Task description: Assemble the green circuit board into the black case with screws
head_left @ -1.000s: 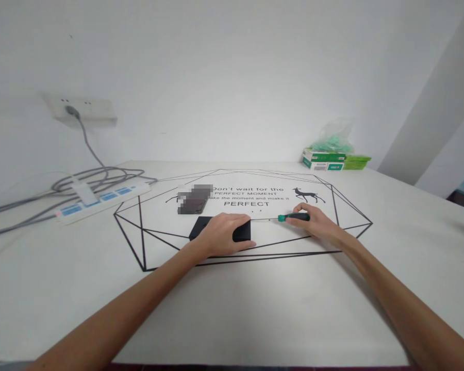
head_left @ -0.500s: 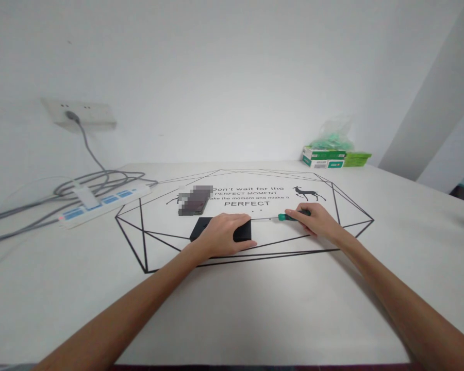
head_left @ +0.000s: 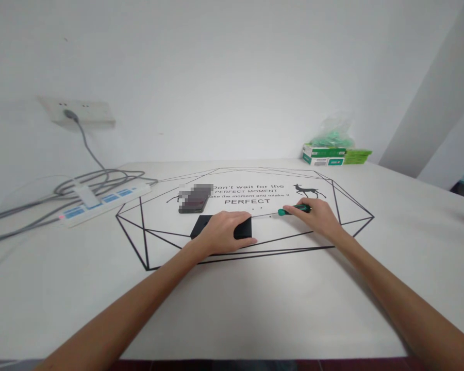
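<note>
A flat black box (head_left: 244,229) lies on the white table, with my left hand (head_left: 226,230) wrapped over its top and its thumb along the near side. My right hand (head_left: 314,214) grips the green and black handle of a screwdriver (head_left: 290,210). The thin shaft points left, and its tip meets the right end of the box near my left fingertips. A few tiny dark specks, too small to identify, are on the table around the shaft.
Behind the box lies a dark phone (head_left: 196,200), partly pixelated. A white power strip (head_left: 106,204) and coiled grey cables (head_left: 96,180) are at the left. Green and white boxes (head_left: 325,154) with a plastic bag (head_left: 334,135) on top stand at the back right.
The screwdriver handle has risen slightly, so the shaft slopes a little more down toward the box. My left hand still holds the box in the same place.
</note>
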`<state>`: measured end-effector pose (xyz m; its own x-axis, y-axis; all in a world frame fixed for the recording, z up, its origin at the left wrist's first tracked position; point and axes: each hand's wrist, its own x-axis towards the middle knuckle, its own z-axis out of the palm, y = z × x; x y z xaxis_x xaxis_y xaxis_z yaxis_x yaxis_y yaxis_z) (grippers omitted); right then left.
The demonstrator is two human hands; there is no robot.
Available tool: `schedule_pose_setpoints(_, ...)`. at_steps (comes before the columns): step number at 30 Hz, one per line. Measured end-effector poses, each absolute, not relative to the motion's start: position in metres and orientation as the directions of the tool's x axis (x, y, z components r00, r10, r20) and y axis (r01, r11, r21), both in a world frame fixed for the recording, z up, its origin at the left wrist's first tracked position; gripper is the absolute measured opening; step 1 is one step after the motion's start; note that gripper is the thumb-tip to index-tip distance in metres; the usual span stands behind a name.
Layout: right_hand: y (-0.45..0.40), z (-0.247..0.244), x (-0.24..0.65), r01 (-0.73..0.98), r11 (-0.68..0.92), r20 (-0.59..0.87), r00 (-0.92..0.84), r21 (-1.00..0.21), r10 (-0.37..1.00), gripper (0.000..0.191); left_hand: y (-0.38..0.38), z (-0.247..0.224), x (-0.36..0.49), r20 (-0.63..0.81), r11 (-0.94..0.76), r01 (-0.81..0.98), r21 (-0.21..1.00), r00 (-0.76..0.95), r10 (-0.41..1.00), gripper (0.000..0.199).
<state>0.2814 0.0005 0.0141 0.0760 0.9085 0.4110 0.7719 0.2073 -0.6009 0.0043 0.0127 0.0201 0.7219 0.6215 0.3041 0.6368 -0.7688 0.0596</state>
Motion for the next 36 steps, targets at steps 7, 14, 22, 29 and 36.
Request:
schedule_pose_setpoints(7,-0.0035,0.0127,0.2829,0.537,0.230,0.262,-0.018,-0.812,0.965,0.049,0.0131,0.0200,0.0047,0.300,-0.765,0.641,0.057,0.720,0.626,0.055)
schedule_pose_setpoints(14,-0.0001,0.0128,0.2826,0.665,0.244,0.360,0.040,-0.705,0.932,0.048,0.0131,0.0201,0.0054,0.300,-0.763,0.645,0.050,0.719,0.627,0.053)
schedule_pose_setpoints(22,-0.0060,0.0164,0.2802,0.652,0.190,0.256,0.007,-0.734,0.967,0.048,0.0134,0.0204,0.0051,0.305,-0.762,0.646,0.050,0.717,0.627,0.053)
schedule_pose_setpoints(29,-0.0037,0.0131,0.2805,0.622,0.177,0.244,0.022,-0.762,0.970,0.044,0.0130,0.0205,0.0055,0.303,-0.761,0.648,0.047,0.716,0.629,0.054)
schedule_pose_setpoints(36,-0.0026,0.0108,0.2785,0.759,0.225,0.346,0.001,-0.611,0.938,0.059,0.0130,0.0213,0.0056,0.297,-0.762,0.646,0.047,0.719,0.628,0.054)
